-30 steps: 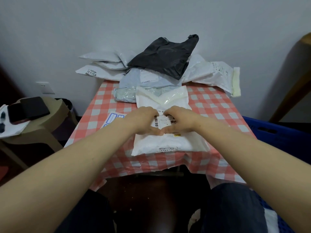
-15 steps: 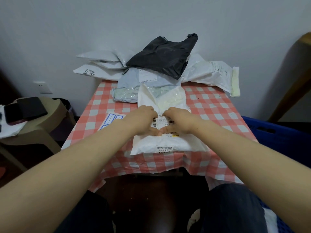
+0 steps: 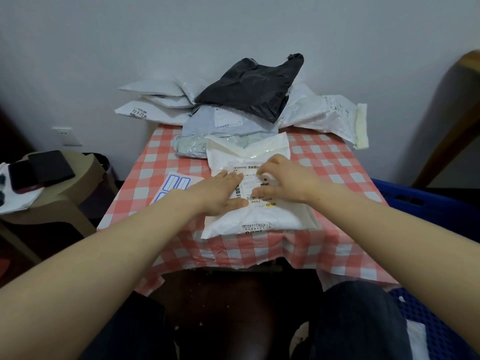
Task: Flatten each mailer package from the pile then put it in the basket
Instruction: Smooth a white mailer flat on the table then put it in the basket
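Mailer package (image 3: 257,216) of white, crinkled plastic film lies at the near edge of the red-and-white checked worktop (image 3: 337,172), a soft rectangle puffed at its near end and flatter toward its translucent flap. Its long axis runs away from the person, with the flap end toward the pile (image 3: 246,87) of black, grey and white mailers. The left hand (image 3: 220,193) lies flat on it, fingers straight. The right hand (image 3: 285,180) presses the printed label with bent fingers, gripping nothing.

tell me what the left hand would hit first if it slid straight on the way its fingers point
Probably the right hand: the left hand lies flat on the white mailer, fingers aimed at the right hand's fingertips just ahead. Height is hard to judge.
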Motion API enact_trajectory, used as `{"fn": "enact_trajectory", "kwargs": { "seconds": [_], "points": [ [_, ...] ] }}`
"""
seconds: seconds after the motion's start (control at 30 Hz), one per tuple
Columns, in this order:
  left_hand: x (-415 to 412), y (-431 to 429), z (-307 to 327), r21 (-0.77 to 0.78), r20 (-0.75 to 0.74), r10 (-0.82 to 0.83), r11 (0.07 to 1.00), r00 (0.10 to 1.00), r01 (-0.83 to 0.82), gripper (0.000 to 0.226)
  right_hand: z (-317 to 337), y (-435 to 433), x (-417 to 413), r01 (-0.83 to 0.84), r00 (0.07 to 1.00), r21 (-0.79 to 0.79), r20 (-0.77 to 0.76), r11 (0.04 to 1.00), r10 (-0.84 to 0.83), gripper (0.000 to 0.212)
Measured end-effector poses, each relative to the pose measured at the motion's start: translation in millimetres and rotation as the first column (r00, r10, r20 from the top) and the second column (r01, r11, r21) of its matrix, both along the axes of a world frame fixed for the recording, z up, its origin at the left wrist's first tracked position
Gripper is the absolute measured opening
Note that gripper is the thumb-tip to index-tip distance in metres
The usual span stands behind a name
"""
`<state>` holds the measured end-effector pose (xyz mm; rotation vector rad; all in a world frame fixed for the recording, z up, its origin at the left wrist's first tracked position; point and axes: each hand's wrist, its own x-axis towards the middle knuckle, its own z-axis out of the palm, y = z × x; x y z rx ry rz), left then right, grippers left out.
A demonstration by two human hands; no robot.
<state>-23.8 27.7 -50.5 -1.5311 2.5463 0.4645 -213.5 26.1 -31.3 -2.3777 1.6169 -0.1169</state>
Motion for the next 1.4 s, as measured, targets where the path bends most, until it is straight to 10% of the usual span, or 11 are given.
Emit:
{"fn": "enact_trajectory", "kwargs": {
  "seconds": [0.17, 0.27, 0.87, 1.1, 1.4],
  "points": [
    [-2, 12, 8, -0.322, -0.014, -0.014, 0.947, 1.0, 0.008, 0.05, 3, 15, -1, -0.062, 0.965, 0.054, -0.252, 0.997, 0.074, 0.058],
    [-4, 10, 7, -0.23, 0.017, -0.031, 0.973, 0.999, 0.034, 0.052, -3, 13, 5, -0.054, 0.949, 0.152, -0.298, 0.987, 0.099, 0.073],
    [-8, 15, -2, -0.099, 0.012, -0.004, 0.995, 1.0, 0.005, 0.062, -19, 9, 3, -0.066, 0.966, 0.124, -0.241, 0.99, 0.095, 0.081],
    [-5, 10, 14, -0.399, -0.217, 0.009, 0.912, 0.976, -0.097, 0.057, 1, 5, -4, 0.047, 0.997, -0.184, 0.067, 0.982, -0.035, 0.052],
    [-5, -20, 6, -0.095, 0.06, 0.029, 0.995, 0.998, -0.023, 0.079, -12, -25, 9, -0.041, 0.993, 0.142, -0.102, 0.989, 0.055, 0.063]
  ]
}}
